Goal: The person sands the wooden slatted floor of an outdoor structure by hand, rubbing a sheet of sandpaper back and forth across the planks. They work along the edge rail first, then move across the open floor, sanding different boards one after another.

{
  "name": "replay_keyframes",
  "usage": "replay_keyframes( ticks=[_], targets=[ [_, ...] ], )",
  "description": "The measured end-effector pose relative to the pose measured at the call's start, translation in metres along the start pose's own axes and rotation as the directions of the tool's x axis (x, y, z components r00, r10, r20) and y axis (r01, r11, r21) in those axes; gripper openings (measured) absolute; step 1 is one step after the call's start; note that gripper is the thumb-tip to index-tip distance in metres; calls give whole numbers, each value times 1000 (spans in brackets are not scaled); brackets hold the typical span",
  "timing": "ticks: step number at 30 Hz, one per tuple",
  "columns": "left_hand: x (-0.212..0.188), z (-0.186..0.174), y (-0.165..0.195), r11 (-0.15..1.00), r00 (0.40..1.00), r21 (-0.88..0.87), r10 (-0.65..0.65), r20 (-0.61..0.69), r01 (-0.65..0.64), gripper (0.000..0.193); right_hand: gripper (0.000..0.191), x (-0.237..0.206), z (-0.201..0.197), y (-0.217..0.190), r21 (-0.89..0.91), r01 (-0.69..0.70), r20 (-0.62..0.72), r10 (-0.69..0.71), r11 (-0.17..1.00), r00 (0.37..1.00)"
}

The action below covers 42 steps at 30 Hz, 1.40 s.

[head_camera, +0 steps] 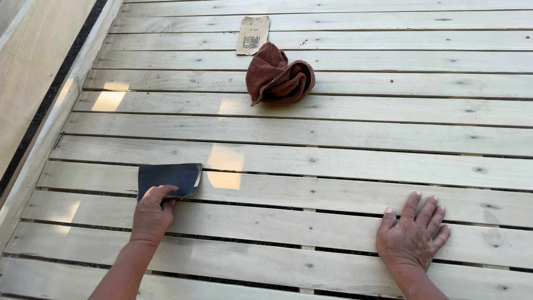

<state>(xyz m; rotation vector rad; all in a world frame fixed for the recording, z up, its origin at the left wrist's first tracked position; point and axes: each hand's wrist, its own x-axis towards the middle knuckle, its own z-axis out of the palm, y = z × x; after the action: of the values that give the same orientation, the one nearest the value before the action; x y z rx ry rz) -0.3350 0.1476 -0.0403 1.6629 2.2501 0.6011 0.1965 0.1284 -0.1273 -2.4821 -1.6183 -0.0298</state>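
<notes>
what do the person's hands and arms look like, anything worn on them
Both are bare: no gloves and no sleeves in view on either forearm. The left hand and the right hand show no rings, watch or bands that I can make out. The right hand's fingernails are short and pale. Only the forearms show, up to the frame's lower edge.

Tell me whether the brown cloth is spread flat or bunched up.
Bunched up. The brown cloth sits in a crumpled heap with deep folds on the wooden slats, beside a tan paper sheet, away from both hands.
</notes>
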Motion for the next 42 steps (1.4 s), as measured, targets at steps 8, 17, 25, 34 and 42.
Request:
replay_keyframes(
  ticks=[8,17,25,34,42],
  targets=[
    [13,10,-6,882,991,461,44,129,-100,30,80,-1,-1,0,5,-7,-12,7,1000,1000],
    [-23,144,161,973,962,-6,226,-152,-230,62,78,-4,-5,-5,28,-11,-35,12,1000,999],
    [-55,192,271,831,843,169,493,216,-530,54,78,-5,-7,-7,0,-31,-13,31,1000,999],
    [-7,148,149,947,997,320,47,-55,-27,59,80,-10,-5,-13,-21,-34,-11,34,999,999],
    [-1,147,224,935,935,325,19,353,-142,71,79,-4,0,-12,6,-36,5,36,999,999]
  ],
)
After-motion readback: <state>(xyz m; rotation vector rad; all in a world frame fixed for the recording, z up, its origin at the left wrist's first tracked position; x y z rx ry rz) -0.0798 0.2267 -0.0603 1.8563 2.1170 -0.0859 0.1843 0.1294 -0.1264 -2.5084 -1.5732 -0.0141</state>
